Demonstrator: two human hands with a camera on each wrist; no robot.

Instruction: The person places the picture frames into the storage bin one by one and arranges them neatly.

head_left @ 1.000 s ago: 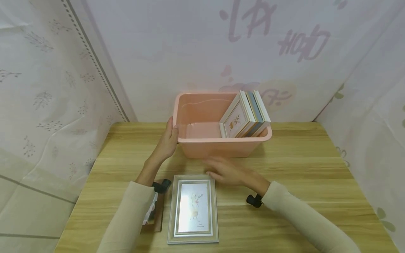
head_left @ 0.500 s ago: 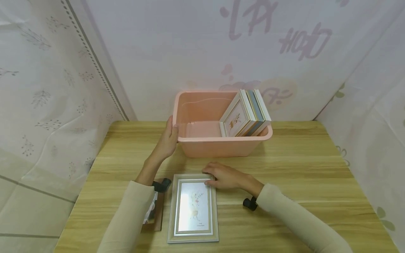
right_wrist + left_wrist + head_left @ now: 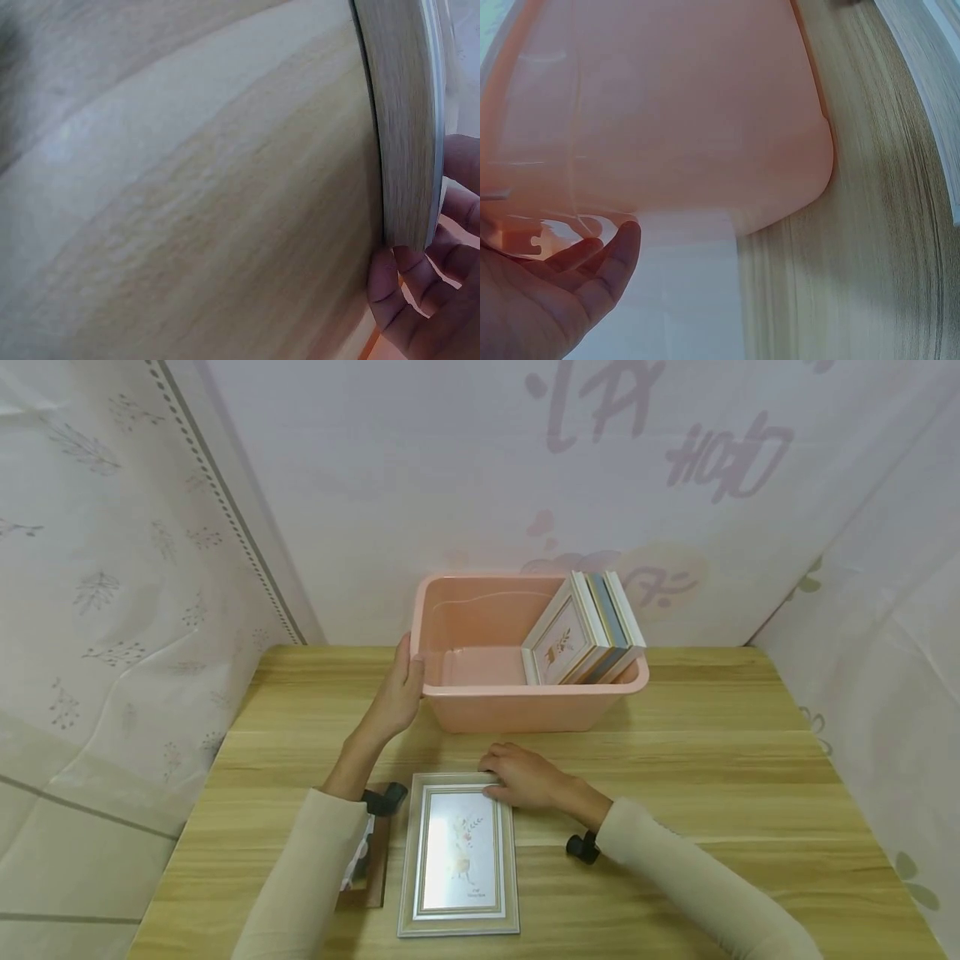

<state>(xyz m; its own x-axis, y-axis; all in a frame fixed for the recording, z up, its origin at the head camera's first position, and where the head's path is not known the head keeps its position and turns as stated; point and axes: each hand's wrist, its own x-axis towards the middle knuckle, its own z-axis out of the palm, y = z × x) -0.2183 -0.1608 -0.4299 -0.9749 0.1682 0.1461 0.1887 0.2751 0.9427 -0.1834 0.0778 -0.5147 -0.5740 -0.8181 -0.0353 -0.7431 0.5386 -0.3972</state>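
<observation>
My left hand (image 3: 394, 697) grips the left end of a pink plastic bin (image 3: 510, 712), thumb over the rim. In the left wrist view, fingers (image 3: 611, 274) curl under the bin's lip by a cut-out. Several picture frames (image 3: 558, 643) lean upright together at the bin's right end, white ones and a blue-grey one among them. A pale gold picture frame (image 3: 457, 923) with a deer print lies face up on the table. My right hand (image 3: 527, 779) pinches its upper right corner, thumb on the face. The right wrist view shows fingertips (image 3: 386, 281) around that frame's edge (image 3: 401, 127).
A brown picture frame (image 3: 375, 877) lies left of the gold one, partly hidden under my left forearm. The wooden table (image 3: 712, 760) extends to both sides. Printed cloth walls (image 3: 360, 485) enclose it at the back and sides.
My right hand has come down from just in front of the bin onto the gold picture frame's corner and taken hold of it. The left hand and the bin have stayed in place.
</observation>
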